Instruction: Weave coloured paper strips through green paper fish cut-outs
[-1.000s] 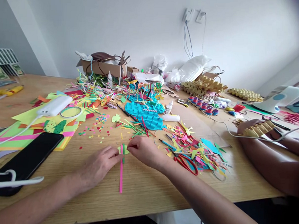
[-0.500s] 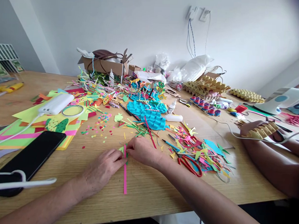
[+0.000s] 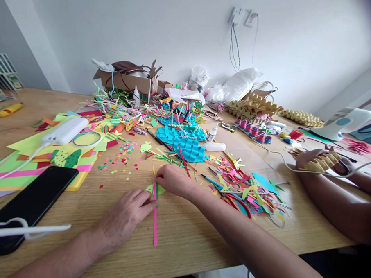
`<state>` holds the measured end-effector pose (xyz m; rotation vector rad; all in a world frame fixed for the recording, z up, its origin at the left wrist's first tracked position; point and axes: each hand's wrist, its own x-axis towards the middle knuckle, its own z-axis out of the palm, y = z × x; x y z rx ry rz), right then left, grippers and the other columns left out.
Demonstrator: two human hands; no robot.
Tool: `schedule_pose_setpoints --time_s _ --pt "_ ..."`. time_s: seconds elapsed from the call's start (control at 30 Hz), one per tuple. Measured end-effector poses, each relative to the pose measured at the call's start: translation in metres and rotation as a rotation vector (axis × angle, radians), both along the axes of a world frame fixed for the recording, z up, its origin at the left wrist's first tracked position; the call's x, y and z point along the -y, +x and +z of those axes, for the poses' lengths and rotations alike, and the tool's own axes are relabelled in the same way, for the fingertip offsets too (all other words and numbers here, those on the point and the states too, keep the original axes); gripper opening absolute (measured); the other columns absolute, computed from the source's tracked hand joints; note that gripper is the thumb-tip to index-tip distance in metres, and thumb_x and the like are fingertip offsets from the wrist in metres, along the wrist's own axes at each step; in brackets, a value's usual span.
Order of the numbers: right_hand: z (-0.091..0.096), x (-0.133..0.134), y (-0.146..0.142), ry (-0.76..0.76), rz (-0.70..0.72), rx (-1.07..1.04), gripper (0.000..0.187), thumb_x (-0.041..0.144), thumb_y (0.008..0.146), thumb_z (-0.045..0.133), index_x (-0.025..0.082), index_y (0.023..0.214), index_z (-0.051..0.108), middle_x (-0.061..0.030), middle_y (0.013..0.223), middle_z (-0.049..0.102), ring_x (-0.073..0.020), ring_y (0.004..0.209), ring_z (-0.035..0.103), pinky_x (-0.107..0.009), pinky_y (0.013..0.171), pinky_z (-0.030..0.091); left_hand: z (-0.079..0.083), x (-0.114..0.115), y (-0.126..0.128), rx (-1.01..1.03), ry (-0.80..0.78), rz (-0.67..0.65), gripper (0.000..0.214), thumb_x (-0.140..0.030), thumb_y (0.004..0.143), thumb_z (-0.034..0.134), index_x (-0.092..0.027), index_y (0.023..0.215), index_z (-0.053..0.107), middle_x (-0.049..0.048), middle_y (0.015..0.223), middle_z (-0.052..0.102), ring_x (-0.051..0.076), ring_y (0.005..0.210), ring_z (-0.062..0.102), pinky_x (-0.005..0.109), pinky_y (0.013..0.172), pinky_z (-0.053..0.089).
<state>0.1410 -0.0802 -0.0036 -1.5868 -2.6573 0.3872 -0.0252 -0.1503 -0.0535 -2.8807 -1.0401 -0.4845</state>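
Paper-craft midway: left hand [image 3: 125, 216], flat and unclenched, pins a pink strip [image 3: 154, 225] onto a green cut-out [image 3: 160, 190] while right hand [image 3: 173, 180] pinches its far end; long near tail untrimmed.

Phone [image 3: 32, 202] left of strip [image 3: 154, 223]

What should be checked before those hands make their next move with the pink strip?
1. Pink strip lies flat on the table: ok.
2. Strip crosses the green cutout: ok.
3. Left hand rests its fingertips on the strip: ok.
4. Right hand is at the strip's upper end; firm grip: cannot tell.
5. Glue under the strip: cannot tell.
6. Red scissors lie close to the right forearm: ok.
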Motion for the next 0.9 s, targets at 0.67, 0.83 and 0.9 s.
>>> schedule_pose_setpoints --time_s 0.67,0.83,0.9 --pt "0.004 0.002 -0.001 0.025 -0.01 0.021 0.021 0.019 0.075 0.048 0.018 0.077 0.07 -0.0064 0.079 0.069 -0.0173 0.074 0.061 -0.023 0.056 0.036 0.002 0.002 0.001 0.065 -0.01 -0.027 0.023 -0.016 0.088 0.043 -0.022 0.1 0.061 0.0027 0.09 0.059 0.018 0.085 0.054 0.031 0.074 0.049" --pt "0.021 0.019 0.011 0.147 -0.041 -0.028 0.021 0.017 0.083 0.042 0.018 0.087 0.063 -0.0054 0.091 0.064 -0.016 0.081 0.058 -0.024 0.062 0.036 0.014 0.002 -0.007 0.198 -0.11 -0.038 0.029 -0.009 0.086 0.035 -0.021 0.094 0.061 0.0028 0.091 0.06 0.015 0.086 0.056 0.026 0.077 0.048" --pt "0.021 0.042 0.018 0.203 -0.002 -0.067 0.017 0.018 0.085 0.044 0.018 0.087 0.061 -0.0047 0.088 0.063 -0.0152 0.081 0.057 -0.023 0.064 0.036 0.02 0.0 -0.013 0.265 -0.127 0.018 0.031 -0.007 0.083 0.033 -0.02 0.092 0.059 0.004 0.092 0.061 0.015 0.088 0.057 0.026 0.078 0.048"
